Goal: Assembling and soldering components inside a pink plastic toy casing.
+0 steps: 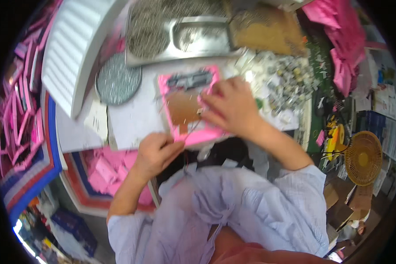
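Observation:
A shallow pink rectangular case [200, 137] lies at the table's near edge, in front of me. Inside it sit a dark grey moulded part [189, 80] along the far side and a flat brown panel [182, 108]. My left hand [156, 152] is closed, its thumb and finger pinching the case's near left corner. Over the case's right side is my right hand [234, 105], with its fingers bent and bunched above the inside. Whatever those fingertips hold is blurred and too small to name. Thin wires seem to run near the case's lower edge.
Behind the case stands a metal tray [202, 37] heaped with small metal pieces. A round grey dish [119, 79] and a white ribbed bin [77, 53] are at left. Small loose parts [290, 81] cover the right side. Pink pieces [108, 171] fill a box below left.

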Action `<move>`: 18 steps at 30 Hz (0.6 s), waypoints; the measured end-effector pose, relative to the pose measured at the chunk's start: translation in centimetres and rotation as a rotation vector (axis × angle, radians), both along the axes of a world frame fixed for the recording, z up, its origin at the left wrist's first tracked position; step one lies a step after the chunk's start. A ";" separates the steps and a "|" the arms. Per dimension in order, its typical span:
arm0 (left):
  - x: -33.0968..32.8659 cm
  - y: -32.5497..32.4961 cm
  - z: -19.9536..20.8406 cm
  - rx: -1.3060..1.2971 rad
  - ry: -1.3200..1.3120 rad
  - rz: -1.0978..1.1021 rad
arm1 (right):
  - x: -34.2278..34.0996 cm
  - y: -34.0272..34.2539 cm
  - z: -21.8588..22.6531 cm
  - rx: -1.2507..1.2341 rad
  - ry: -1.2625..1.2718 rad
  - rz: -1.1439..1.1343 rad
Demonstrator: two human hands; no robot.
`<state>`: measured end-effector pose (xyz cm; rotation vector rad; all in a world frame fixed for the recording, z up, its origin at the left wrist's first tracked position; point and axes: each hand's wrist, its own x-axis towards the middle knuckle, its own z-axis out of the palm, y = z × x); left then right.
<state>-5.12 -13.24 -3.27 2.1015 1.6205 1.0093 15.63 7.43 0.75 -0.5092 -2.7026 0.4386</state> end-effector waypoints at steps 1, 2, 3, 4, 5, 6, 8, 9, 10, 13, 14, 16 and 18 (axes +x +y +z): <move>0.0 0.2 0.3 -0.007 0.003 0.002 | -0.2 -0.2 0.1 -0.010 -0.042 -0.001; -0.1 0.4 0.7 -0.019 0.000 -0.009 | -0.4 0.1 0.1 -0.002 -0.036 -0.012; -0.1 0.6 0.8 -0.006 -0.005 -0.015 | -0.3 1.1 0.3 -0.064 -0.013 0.048; -0.3 0.7 1.0 -0.026 0.000 -0.037 | -0.3 2.0 0.4 -0.134 0.011 0.115; -0.6 0.8 1.3 -0.052 0.009 -0.065 | -0.4 2.7 1.0 -0.208 0.039 0.177; -0.7 1.1 1.6 -0.057 0.022 -0.082 | -0.1 5.0 2.6 -0.334 0.028 0.226; -0.9 0.8 1.5 -0.072 0.036 -0.088 | 0.3 10.6 4.0 -0.408 0.118 0.041; -0.9 0.9 1.8 -0.077 0.047 -0.090 | 0.2 13.8 5.0 -0.366 0.226 -0.085; -1.0 1.0 1.9 -0.079 0.045 -0.097 | 0.1 17.0 6.5 -0.319 0.322 -0.218; -0.8 1.7 2.0 -0.086 0.027 -0.124 | -0.1 25.2 9.3 0.143 0.185 -0.446; -0.7 1.7 1.8 -0.086 0.016 -0.129 | -0.3 27.9 8.9 0.210 0.225 -0.315; -0.8 1.6 1.7 -0.103 0.007 -0.123 | -2.1 31.1 8.8 0.172 0.145 -0.225; -0.8 1.4 2.0 -0.112 0.013 -0.108 | -4.2 32.9 8.8 0.035 0.019 -0.171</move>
